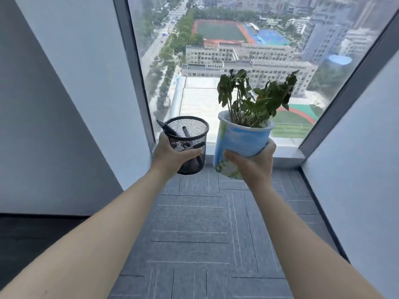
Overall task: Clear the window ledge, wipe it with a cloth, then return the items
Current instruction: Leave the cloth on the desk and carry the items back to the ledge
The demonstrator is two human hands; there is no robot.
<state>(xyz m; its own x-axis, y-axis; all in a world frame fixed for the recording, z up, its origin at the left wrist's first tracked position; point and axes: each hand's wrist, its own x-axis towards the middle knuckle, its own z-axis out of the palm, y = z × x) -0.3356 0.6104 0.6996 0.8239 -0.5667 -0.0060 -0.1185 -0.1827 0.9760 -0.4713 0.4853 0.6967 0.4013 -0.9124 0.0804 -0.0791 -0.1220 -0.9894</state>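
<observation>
My left hand (170,155) grips a black wire-mesh pen holder (190,134) with a couple of dark pens (167,127) inside, held in the air. My right hand (252,161) holds a blue and white plant pot (239,139) with a wilted green plant (254,96), tilted slightly left. Both items hang in front of the low grey window ledge (285,157), which runs along the bottom of the tall window. No cloth is in view.
Grey carpet tiles (200,223) cover the floor below my arms. White walls (64,83) close in on the left and right (356,169), forming a narrow alcove. The window glass (216,50) looks down on city buildings.
</observation>
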